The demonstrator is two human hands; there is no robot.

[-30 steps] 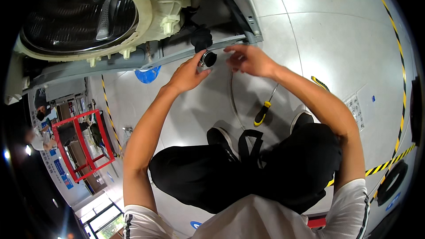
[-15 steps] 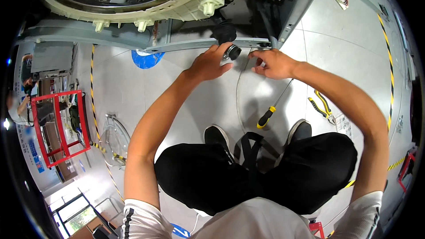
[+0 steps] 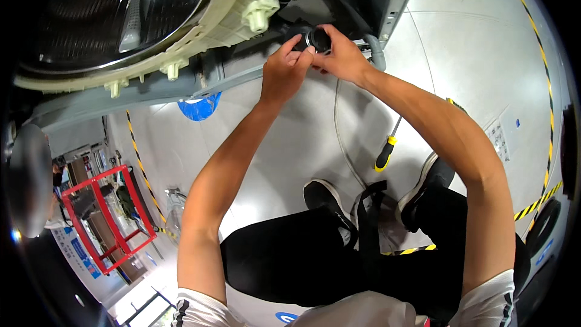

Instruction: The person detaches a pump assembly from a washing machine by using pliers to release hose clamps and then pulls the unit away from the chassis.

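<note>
Both my hands meet at the open end of a black rubber hose (image 3: 322, 39) with a metal ring round it, at the lower front of an opened washing machine. My left hand (image 3: 284, 71) is closed on the hose's left side, thumb near the ring. My right hand (image 3: 343, 56) grips it from the right, fingers curled about its end. Behind the hands, the rest of the hose runs into the dark inside of the machine. Up and to the left is the steel drum (image 3: 115, 18) in its cream plastic tub rim (image 3: 227, 21). The grey front rail (image 3: 236, 80) passes beside my left hand.
A yellow and black screwdriver (image 3: 385, 154) lies on the floor near my shoe (image 3: 330, 197). A thin cable (image 3: 338, 121) crosses the tiles. At left stand a red frame (image 3: 109, 221) and a clear round door (image 3: 174, 206). My right forearm mostly hides yellow-handled pliers (image 3: 457, 105).
My right hand has come left and up onto the hose, joining my left hand. The hose end has been raised above the rail. The view has shifted, and the drum sits lower left.
</note>
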